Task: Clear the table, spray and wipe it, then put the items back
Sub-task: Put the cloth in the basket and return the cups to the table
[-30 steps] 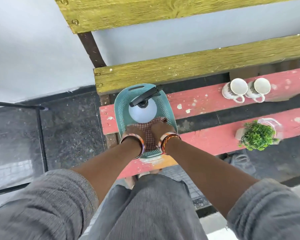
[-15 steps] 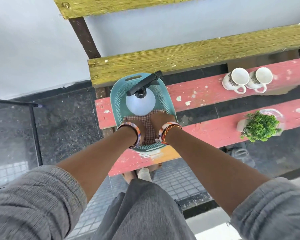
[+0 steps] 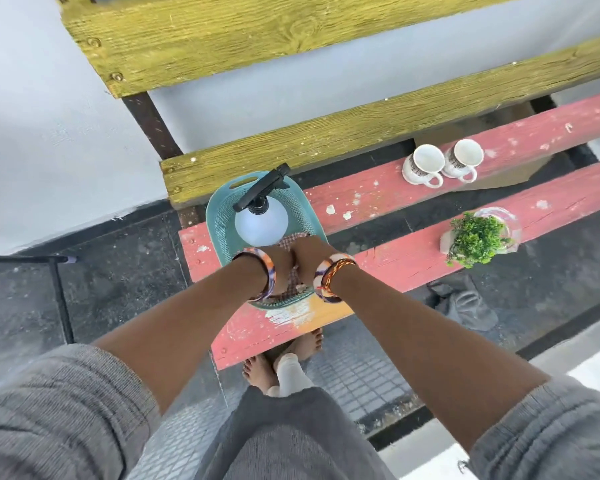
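A teal plastic basket (image 3: 219, 206) stands at the left end of the red plank table (image 3: 378, 192). Inside it a white spray bottle (image 3: 261, 225) with a black trigger head stands upright, and a checked cloth (image 3: 290, 241) lies at the near end. My left hand (image 3: 280, 263) and my right hand (image 3: 309, 256) are side by side inside the basket, knuckles up, closed on the cloth. Their fingertips are hidden. Two white mugs (image 3: 425, 164) and a small green plant in a glass pot (image 3: 475, 239) stand further right on the table.
Yellow wooden planks (image 3: 326, 140) run behind the table against a white wall. A black metal frame (image 3: 58, 299) stands on the dark floor to the left. A grey rag (image 3: 465, 303) lies on the floor under the table's right part. My bare feet (image 3: 281, 362) are at the table's edge.
My two hands have drawn closer together over the cloth in the basket. The view has shifted a little; basket, mugs and plant stay in place.
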`<state>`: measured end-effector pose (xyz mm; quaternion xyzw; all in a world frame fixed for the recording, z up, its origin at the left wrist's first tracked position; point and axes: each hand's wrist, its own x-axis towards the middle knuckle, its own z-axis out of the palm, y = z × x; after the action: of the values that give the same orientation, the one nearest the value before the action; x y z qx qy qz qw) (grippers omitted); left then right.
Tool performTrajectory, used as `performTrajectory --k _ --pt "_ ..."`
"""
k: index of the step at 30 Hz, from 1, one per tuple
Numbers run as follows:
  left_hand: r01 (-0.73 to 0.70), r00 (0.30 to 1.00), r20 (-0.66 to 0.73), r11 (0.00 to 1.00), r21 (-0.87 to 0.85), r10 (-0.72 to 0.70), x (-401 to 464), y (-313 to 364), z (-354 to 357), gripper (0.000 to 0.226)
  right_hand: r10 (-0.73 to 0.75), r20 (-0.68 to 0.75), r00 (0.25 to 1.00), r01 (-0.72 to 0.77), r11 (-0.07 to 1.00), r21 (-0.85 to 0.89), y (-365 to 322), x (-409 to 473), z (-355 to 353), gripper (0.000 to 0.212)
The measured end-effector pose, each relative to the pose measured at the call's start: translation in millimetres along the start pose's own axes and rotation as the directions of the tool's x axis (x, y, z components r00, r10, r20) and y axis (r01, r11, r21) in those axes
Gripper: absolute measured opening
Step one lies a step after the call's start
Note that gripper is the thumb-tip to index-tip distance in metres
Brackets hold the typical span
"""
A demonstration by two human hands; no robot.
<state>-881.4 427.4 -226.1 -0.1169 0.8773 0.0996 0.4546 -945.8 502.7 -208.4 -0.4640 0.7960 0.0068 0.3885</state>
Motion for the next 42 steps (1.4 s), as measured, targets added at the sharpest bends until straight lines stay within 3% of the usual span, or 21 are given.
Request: performTrajectory --k 6,8,13,16,20,24,28,31,33,37,42 --pt "-0.061 0.992 -0.114 0.997 -0.046 0.056 -14.0 26.4 -58.3 0.033 0.099 -0.140 0.985 -0.096 0.995 0.032 40.9 -39.9 -40.5 0.026" --pt "-0.139 0.979 -0.152 0.990 -0.025 0.134 -18.9 44.1 -87.7 0.036 0.155 -0.172 0.973 -0.147 0.987 0.062 64.6 -50.4 -60.0 0.032" --pt "-0.224 0.918 -0.331 0.974 0.020 0.218 -6.7 88.4 -159.1 0.043 0.260 -0.321 0.910 -0.234 0.965 0.119 143.5 -62.7 -117.5 0.035" --pt "-0.210 0.904 -0.379 0.978 0.009 0.198 27.8 115.4 -196.5 0.044 0.313 -0.327 0.892 -0.281 0.949 0.141 201.0 -52.8 -146.7 0.036" --pt "-0.148 0.915 -0.395 0.978 -0.147 0.079 98.4 145.8 -223.9 0.054 0.386 -0.308 0.870 -0.332 0.919 0.215 276.6 -26.2 -163.3 0.044" --pt "-0.003 0.924 -0.346 0.901 -0.434 -0.164 168.0 177.7 -231.7 0.074 0.414 -0.253 0.875 -0.366 0.905 0.216 334.5 10.4 -161.3 0.077" --pt "0.172 0.912 -0.233 0.832 -0.528 -0.337 214.2 197.6 -226.0 0.090 0.376 -0.185 0.908 -0.339 0.919 0.200 360.9 41.8 -153.5 0.096" --pt "0.232 0.885 -0.226 0.806 -0.545 -0.408 233.5 206.6 -216.1 0.084 0.347 -0.132 0.928 -0.312 0.922 0.229 371.3 59.8 -143.1 0.094" --pt "0.235 0.864 -0.264 0.807 -0.542 -0.429 237.3 206.6 -212.9 0.073 0.347 -0.172 0.922 -0.302 0.922 0.242 373.1 65.2 -138.3 0.082" --pt "0.186 0.869 -0.285 0.800 -0.570 -0.404 227.7 193.4 -212.2 0.064 0.329 -0.218 0.919 -0.281 0.933 0.226 368.1 61.0 -138.7 0.067" --pt "0.086 0.821 -0.371 0.736 -0.672 -0.435 182.3 164.7 -216.2 0.065 0.329 -0.238 0.914 -0.234 0.905 0.355 333.4 43.7 -156.4 0.069"
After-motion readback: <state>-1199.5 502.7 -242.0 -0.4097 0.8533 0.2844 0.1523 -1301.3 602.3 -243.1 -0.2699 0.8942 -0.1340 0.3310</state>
